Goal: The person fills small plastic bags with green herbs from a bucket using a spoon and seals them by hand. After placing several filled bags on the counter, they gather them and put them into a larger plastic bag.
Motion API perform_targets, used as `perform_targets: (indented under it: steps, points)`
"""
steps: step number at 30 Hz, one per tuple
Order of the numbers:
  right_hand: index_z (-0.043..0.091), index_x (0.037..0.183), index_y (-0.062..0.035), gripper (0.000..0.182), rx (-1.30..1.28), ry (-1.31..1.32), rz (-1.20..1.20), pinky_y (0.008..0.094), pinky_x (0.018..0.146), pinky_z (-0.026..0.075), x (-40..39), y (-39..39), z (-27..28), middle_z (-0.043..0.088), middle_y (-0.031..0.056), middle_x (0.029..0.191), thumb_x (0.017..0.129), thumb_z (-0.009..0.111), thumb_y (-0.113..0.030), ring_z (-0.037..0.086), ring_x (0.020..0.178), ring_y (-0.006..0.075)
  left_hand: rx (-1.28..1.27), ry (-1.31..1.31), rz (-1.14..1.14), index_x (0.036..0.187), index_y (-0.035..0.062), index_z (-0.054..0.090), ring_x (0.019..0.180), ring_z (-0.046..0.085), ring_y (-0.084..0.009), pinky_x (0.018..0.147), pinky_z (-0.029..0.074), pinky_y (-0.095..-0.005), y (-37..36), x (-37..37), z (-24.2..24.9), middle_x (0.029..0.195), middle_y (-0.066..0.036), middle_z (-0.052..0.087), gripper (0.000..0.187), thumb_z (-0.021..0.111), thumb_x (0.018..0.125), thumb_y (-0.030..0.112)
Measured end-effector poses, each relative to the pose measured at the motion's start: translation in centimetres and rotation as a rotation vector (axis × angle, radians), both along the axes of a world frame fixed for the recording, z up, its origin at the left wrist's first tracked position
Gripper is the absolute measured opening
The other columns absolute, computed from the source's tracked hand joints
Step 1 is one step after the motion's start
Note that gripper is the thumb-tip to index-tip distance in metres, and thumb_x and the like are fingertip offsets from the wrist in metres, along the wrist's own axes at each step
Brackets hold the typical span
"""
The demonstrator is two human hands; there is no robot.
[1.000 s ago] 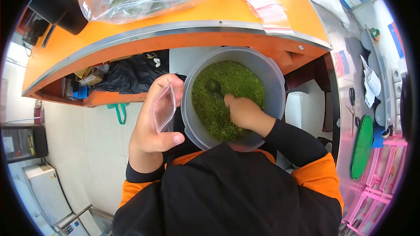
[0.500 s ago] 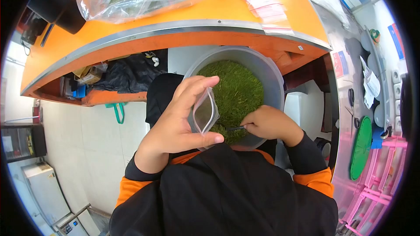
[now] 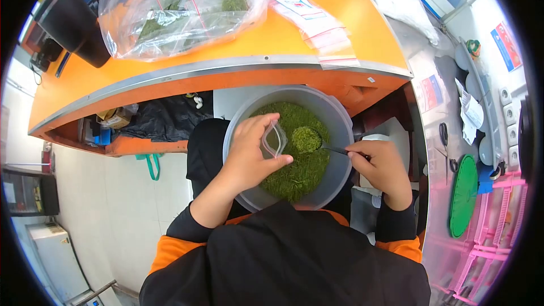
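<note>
My left hand (image 3: 249,156) grips a small clear zip bag (image 3: 273,140), its mouth spread between thumb and fingers above the tub. In my right hand (image 3: 381,165) is the dark handle of a spoon (image 3: 335,149), its bowl hidden under a heap of shredded green material (image 3: 306,138). The heaped spoon is just right of the bag's mouth, apart from it. Below both hands, a round translucent plastic tub (image 3: 342,130) holds more of the same green, moss-like material (image 3: 303,184).
On the orange table (image 3: 226,51) lie a large clear plastic bag (image 3: 181,14) with green-filled packets, and a stack of labelled zip bags (image 3: 317,22). A black container (image 3: 73,25) stands at left. Scissors (image 3: 443,136) and a green lid (image 3: 463,195) are at right.
My right hand has risen and moved right, lifting a heaped spoonful out of the green material. My left hand still holds the bag open. The view has tilted up, showing more tabletop.
</note>
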State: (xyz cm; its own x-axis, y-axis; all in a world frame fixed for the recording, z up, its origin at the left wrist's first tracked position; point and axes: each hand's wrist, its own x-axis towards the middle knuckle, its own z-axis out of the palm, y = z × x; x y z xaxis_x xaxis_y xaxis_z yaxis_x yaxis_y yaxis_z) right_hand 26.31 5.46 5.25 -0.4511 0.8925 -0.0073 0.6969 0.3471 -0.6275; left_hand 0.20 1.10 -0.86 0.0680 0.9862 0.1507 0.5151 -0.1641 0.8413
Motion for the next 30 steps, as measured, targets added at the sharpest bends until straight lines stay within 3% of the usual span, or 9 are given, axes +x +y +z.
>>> perform_targets:
  steps: [5,8,11,17,20,23,26,29,30]
  points:
    - [0.068,0.080,-0.0058,0.011,0.316,0.016,0.044,0.0324,0.055,0.048,-1.5,-0.7,0.8,0.063,0.0082,0.071,0.072,0.067,-0.014,0.061,0.061,0.0244,-0.093,-0.030,-0.051,0.123,0.0043,0.049,0.118,0.042,-0.0321,0.100,0.033,-0.0394,0.2,1.2,0.3,0.121,-0.016,0.050,0.069,0.080,0.064,0.024]
    - [0.067,0.078,-0.0028,0.009,0.418,-0.056,0.073,0.0326,0.053,0.045,-2.4,-0.9,1.2,0.061,0.0100,0.065,0.070,0.067,-0.008,0.059,0.058,0.0245,-0.113,-0.088,-0.024,0.122,0.0045,0.049,0.117,0.042,-0.0327,0.099,0.033,-0.0403,0.2,1.2,0.2,0.121,-0.016,0.051,0.069,0.080,0.064,0.026]
    - [0.066,0.075,-0.0098,0.007,0.543,-0.056,0.033,0.0330,0.053,0.046,-2.4,-0.8,1.0,0.058,0.0047,0.064,0.068,0.069,-0.011,0.058,0.058,0.0233,-0.138,-0.144,0.000,0.123,0.0039,0.048,0.118,0.042,-0.0329,0.099,0.033,-0.0400,0.1,1.0,0.0,0.121,-0.016,0.051,0.070,0.080,0.065,0.027]
    - [0.066,0.075,-0.0098,0.007,0.584,-0.024,0.041,0.0332,0.052,0.045,-3.2,-1.3,0.9,0.058,0.0044,0.064,0.068,0.069,-0.010,0.057,0.058,0.0226,-0.172,-0.161,-0.015,0.125,0.0039,0.045,0.117,0.042,-0.0323,0.099,0.034,-0.0397,0.2,1.2,-0.1,0.119,-0.016,0.051,0.073,0.079,0.066,0.028]
    - [0.067,0.078,-0.0080,0.009,0.534,-0.045,0.036,0.0333,0.054,0.046,-3.2,-1.4,0.9,0.061,0.0064,0.068,0.070,0.068,-0.010,0.059,0.060,0.0237,-0.151,-0.155,0.031,0.125,0.0034,0.045,0.116,0.042,-0.0320,0.098,0.034,-0.0397,-0.2,1.4,-0.8,0.118,-0.016,0.051,0.073,0.079,0.066,0.029]
    - [0.068,0.083,-0.0065,0.012,0.246,0.138,-0.069,0.0335,0.055,0.047,-2.3,-0.7,0.8,0.064,0.0091,0.074,0.072,0.067,-0.011,0.060,0.062,0.0255,-0.126,-0.219,0.023,0.123,0.0027,0.045,0.115,0.043,-0.0322,0.097,0.035,-0.0401,-0.2,1.3,-1.0,0.116,-0.017,0.051,0.071,0.079,0.066,0.029]
    - [0.068,0.087,-0.0065,0.015,0.044,0.037,-0.192,0.0340,0.059,0.048,-2.3,-0.3,0.8,0.066,0.0109,0.083,0.073,0.068,-0.013,0.061,0.066,0.0266,-0.017,-0.161,0.070,0.120,0.0026,0.044,0.112,0.043,-0.0328,0.095,0.036,-0.0411,-0.5,1.5,-0.5,0.114,-0.017,0.050,0.069,0.079,0.066,0.026]
    - [0.068,0.088,-0.0081,0.016,0.481,0.233,-0.051,0.0341,0.060,0.048,-5.2,-0.6,-0.5,0.065,0.0103,0.087,0.072,0.069,-0.013,0.061,0.068,0.0259,0.162,0.000,0.139,0.118,0.0035,0.043,0.109,0.044,-0.0336,0.093,0.036,-0.0420,-0.5,1.9,-0.3,0.111,-0.016,0.049,0.068,0.079,0.065,0.023]
    - [0.068,0.087,-0.0086,0.016,0.499,0.247,0.028,0.0344,0.060,0.048,-6.2,-1.0,-0.8,0.064,0.0099,0.087,0.072,0.069,-0.014,0.061,0.069,0.0256,0.225,0.058,0.158,0.117,0.0038,0.042,0.108,0.044,-0.0338,0.093,0.036,-0.0423,-0.4,2.1,-0.4,0.110,-0.016,0.049,0.067,0.079,0.064,0.022]
